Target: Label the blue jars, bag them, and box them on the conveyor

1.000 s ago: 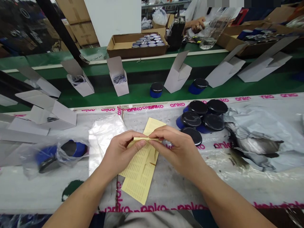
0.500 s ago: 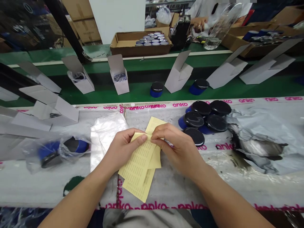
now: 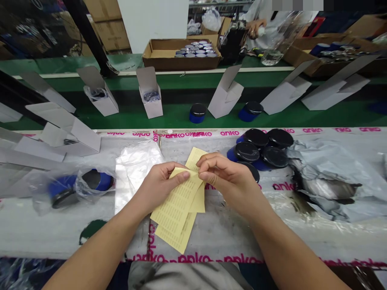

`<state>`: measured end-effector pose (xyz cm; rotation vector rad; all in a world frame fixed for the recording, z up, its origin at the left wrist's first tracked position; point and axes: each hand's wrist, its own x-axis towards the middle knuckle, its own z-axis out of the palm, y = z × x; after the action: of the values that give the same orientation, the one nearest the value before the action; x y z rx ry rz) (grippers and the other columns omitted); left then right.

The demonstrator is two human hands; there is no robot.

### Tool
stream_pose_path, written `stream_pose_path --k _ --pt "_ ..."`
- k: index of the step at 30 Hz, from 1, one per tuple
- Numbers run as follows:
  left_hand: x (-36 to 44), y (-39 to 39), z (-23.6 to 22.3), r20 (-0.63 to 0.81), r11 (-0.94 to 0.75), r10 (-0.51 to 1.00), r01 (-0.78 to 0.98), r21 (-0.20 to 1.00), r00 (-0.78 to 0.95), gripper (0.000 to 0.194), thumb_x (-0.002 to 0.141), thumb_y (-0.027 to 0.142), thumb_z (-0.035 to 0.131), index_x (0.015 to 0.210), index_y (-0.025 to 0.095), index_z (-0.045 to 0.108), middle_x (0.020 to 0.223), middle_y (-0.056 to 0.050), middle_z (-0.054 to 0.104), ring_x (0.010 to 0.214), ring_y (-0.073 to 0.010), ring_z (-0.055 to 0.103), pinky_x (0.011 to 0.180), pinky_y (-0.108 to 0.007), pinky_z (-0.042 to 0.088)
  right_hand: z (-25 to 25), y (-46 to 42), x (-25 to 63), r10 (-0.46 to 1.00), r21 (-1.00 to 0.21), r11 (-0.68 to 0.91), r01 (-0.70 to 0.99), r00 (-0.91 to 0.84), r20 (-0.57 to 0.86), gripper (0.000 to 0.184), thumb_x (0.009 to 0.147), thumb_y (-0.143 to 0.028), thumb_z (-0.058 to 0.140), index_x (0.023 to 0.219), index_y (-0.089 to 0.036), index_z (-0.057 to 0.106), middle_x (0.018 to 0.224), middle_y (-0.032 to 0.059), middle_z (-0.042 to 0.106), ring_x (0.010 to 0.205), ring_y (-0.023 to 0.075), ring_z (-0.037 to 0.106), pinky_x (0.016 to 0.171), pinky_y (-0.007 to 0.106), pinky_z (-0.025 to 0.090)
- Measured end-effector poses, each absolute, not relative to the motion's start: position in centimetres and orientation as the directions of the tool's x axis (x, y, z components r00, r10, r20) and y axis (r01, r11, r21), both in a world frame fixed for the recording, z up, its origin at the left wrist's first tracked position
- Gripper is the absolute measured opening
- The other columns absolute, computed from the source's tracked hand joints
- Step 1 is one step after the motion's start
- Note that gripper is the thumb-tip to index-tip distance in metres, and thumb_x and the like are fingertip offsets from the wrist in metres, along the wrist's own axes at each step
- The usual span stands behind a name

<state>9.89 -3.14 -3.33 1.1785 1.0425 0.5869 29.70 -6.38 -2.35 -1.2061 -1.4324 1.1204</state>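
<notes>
A yellow printed label sheet (image 3: 178, 209) lies folded in layers on the table, with its lower part resting on the plastic-covered surface. My left hand (image 3: 163, 185) pinches a folded corner of it between thumb and fingers. My right hand (image 3: 225, 179) is at the sheet's upper right edge, with thumb and forefinger pinched together on the paper. Just beyond it, black-lidded blue jars (image 3: 256, 147) stand in a cluster, and one is partly hidden by my right hand. A blue jar in a clear bag (image 3: 93, 181) lies to the left.
A clear plastic sheet (image 3: 136, 173) lies beside my left hand, and crumpled grey plastic (image 3: 326, 177) lies at the right. Beyond the table, open white cartons (image 3: 151, 92) stand on a green belt (image 3: 178, 84). A co-worker's hand (image 3: 254, 28) is at the far side.
My right hand has moved slightly up and away from my left. The sheet's folded top has loosened, and the view has tilted a little.
</notes>
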Motion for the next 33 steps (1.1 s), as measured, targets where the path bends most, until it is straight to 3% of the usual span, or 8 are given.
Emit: stream_pose_path --k 4,8,14,22,33 --pt "9.9 -3.1 -3.5 -0.326 0.284 0.822 0.160 0.945 0.467 0.021 0.083 0.038 0.077 0.097 0.022 0.077 0.085 -0.002 0.075 0.073 -0.0169 0.067 0.062 -0.027 0.050 -2.0 -6.2 29.5 0.986 -0.994 -0.097 0.044 -0.128 -0.102 0.012 0.087 -0.030 0.069 0.078 -0.022 0.066 0.089 0.0016 0.066 0.081 0.0170 0.060 0.069 0.031 0.046" --pt "10.1 -3.1 -3.6 -0.316 0.285 0.826 0.139 0.948 0.466 0.018 0.079 0.030 0.079 0.094 0.021 0.075 0.080 0.000 0.073 0.069 -0.0156 0.066 0.061 -0.027 0.050 -1.9 -6.0 29.2 0.979 -0.983 -0.169 0.069 -0.107 -0.176 0.014 0.086 -0.033 0.069 0.079 -0.021 0.067 0.085 0.0010 0.066 0.077 0.0156 0.058 0.068 0.030 0.045" --pt "10.4 -3.3 -4.1 -0.322 0.289 0.861 0.142 0.947 0.394 0.030 0.072 0.029 0.084 0.094 0.022 0.067 0.076 0.002 0.069 0.067 -0.0160 0.066 0.058 -0.026 0.049 -1.7 -5.8 29.5 0.973 -0.980 -0.186 0.075 -0.126 -0.194 0.017 0.083 -0.037 0.070 0.077 -0.021 0.065 0.081 0.0010 0.064 0.073 0.0154 0.056 0.064 0.029 0.044" --pt "10.3 -3.3 -4.7 -0.293 0.230 0.880 0.205 0.951 0.375 0.036 0.071 0.036 0.087 0.097 0.025 0.064 0.062 0.006 0.057 0.054 -0.0133 0.054 0.049 -0.025 0.037 -2.3 -5.7 29.4 0.968 -0.955 -0.190 0.227 -0.120 -0.221 0.019 0.084 -0.038 0.068 0.078 -0.020 0.066 0.074 0.0004 0.064 0.064 0.0137 0.053 0.057 0.028 0.042" --pt "10.3 -3.2 -4.5 -0.287 0.214 0.885 0.228 0.950 0.365 0.035 0.070 0.033 0.086 0.097 0.024 0.064 0.060 0.008 0.050 0.055 -0.0118 0.051 0.050 -0.023 0.034 -2.0 -5.8 29.7 0.972 -0.969 -0.142 0.202 -0.154 -0.175 0.020 0.083 -0.038 0.071 0.074 -0.021 0.066 0.093 0.0044 0.066 0.081 0.0185 0.061 0.068 0.032 0.049"
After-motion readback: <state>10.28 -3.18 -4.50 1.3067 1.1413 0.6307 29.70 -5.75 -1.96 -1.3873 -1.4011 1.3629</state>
